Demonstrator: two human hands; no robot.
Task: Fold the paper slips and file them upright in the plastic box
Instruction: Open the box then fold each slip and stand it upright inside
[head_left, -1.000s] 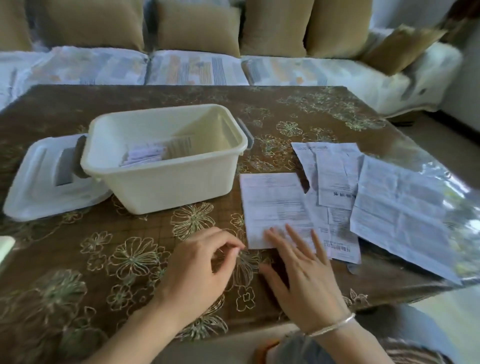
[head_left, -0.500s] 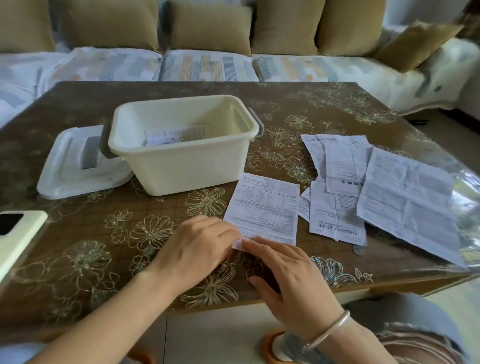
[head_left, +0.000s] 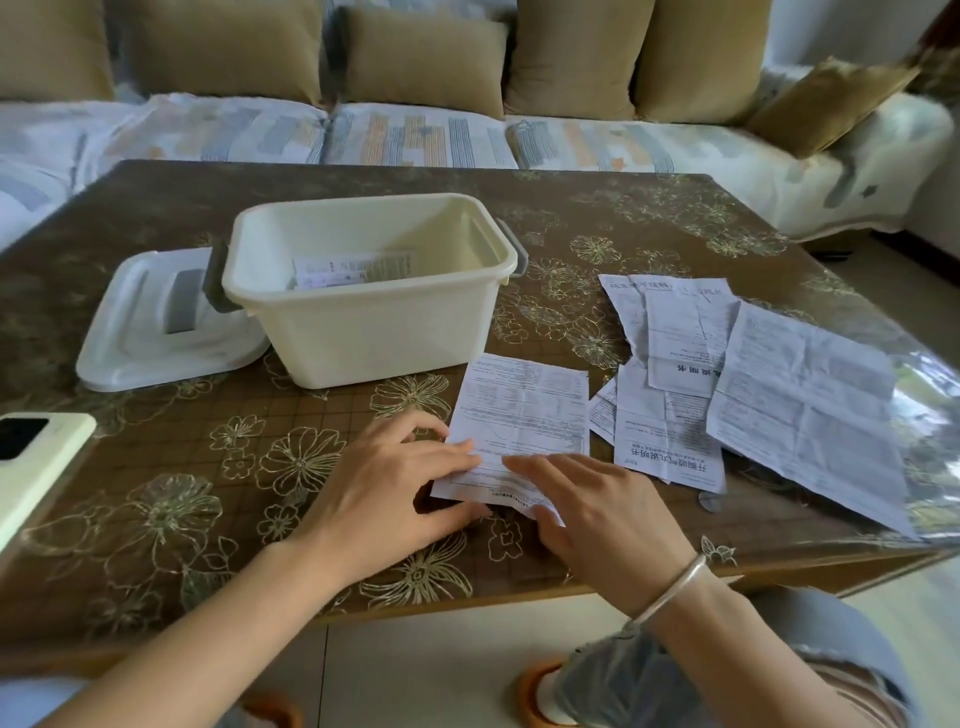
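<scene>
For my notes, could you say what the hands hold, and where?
The left hand and right hand pinch the paper slip by its near edge.

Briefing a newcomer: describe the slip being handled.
Find the cream plastic box on the brown flowered table. At its near right corner lies a white printed paper slip. Unlike the overlapping white sheets beside it, left hand and right hand hold it.
</scene>
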